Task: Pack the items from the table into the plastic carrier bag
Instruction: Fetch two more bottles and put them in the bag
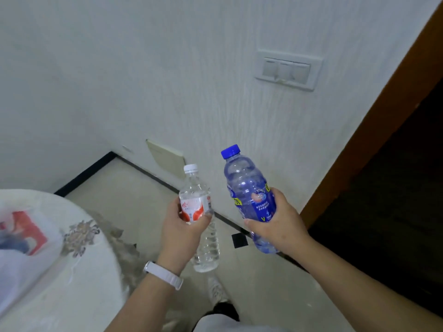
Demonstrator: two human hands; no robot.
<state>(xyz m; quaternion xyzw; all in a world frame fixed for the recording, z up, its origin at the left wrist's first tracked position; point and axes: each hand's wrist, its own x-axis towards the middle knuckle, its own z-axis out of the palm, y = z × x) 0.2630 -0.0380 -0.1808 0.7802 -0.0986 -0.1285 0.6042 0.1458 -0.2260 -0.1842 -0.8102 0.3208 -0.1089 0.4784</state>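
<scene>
My left hand [182, 232] grips a clear water bottle [200, 212] with a white cap and a red-and-white label, held upright above the floor. In my right hand [279, 224] is a blue-tinted bottle [247, 185] with a blue cap and blue label, tilted slightly left. Both bottles are in the air to the right of the table. A white plastic carrier bag [21, 238] with a red print lies on the table at the far left, blurred, well away from both hands.
A round table [79, 271] with a white patterned cloth fills the lower left. Beyond it are a white wall with a switch plate [286, 70], a pale tiled floor [134, 195] and a brown door frame [374, 130] with a dark doorway on the right.
</scene>
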